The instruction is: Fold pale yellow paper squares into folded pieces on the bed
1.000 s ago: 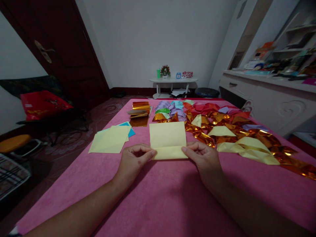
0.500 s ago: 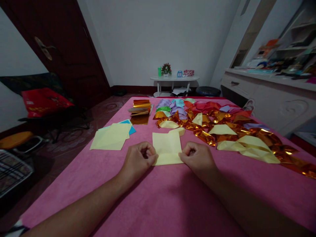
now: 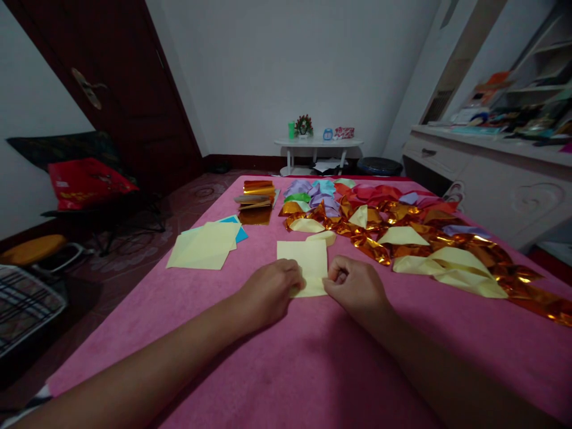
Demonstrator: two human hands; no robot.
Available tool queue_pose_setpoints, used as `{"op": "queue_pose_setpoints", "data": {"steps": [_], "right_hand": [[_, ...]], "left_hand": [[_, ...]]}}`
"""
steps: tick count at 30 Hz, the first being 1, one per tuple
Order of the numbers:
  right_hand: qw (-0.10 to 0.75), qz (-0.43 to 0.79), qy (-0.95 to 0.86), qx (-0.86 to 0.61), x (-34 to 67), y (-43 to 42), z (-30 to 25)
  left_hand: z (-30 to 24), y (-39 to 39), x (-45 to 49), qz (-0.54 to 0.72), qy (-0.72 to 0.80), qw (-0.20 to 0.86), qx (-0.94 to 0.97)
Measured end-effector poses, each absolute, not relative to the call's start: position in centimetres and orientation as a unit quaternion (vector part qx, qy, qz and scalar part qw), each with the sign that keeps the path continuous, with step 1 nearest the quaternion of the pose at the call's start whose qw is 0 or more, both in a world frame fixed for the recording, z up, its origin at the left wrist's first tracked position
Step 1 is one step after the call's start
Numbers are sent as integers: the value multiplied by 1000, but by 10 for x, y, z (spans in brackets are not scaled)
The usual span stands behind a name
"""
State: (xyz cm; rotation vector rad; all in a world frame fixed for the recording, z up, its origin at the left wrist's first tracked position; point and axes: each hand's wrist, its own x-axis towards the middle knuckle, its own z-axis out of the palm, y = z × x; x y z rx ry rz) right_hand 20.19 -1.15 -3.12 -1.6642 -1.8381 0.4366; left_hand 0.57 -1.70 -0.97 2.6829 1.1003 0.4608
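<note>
A pale yellow paper sheet (image 3: 305,261) lies on the pink table cloth (image 3: 277,363) in front of me, with its near edge folded up. My left hand (image 3: 270,292) is closed and presses on the sheet's near left corner, covering part of the fold. My right hand (image 3: 355,286) is curled with thumb and fingers pinched at the sheet's near right edge. Both forearms stretch across the cloth toward the sheet.
A loose stack of yellow and blue sheets (image 3: 206,243) lies to the left. Folded gold foil and coloured paper pieces (image 3: 402,226) spread across the right and far side. A pile of gold foil sheets (image 3: 254,196) sits farther back. A white cabinet (image 3: 496,185) stands at right.
The sheet's near edge has been folded over, so the paper now looks shorter. My left hand slid right onto the fold; my right hand stayed at the right edge.
</note>
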Motion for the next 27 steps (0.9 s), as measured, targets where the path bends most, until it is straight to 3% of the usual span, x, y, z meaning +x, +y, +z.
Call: {"op": "queue_pose_setpoints", "data": {"steps": [7,14,17,21,27], "right_hand": [[313,173,-698,-620,205,-10,-37],[296,179,-697,-629,205,-9,-36],[279,144,-714,-626,204,-12,-29],[337,-13,-780,-527,186,-32,-17],[249,-6,-888,-386,139,-65,-33]], "left_hand": [[-12,-2,36,66,433,17,899],[-24,-13,-4,185,363,129,904],[-22,-21,-17,211,341,119,908],[-20,-25,-19,207,343,94,911],[-29,-21,-19,222,328,59,916]]}}
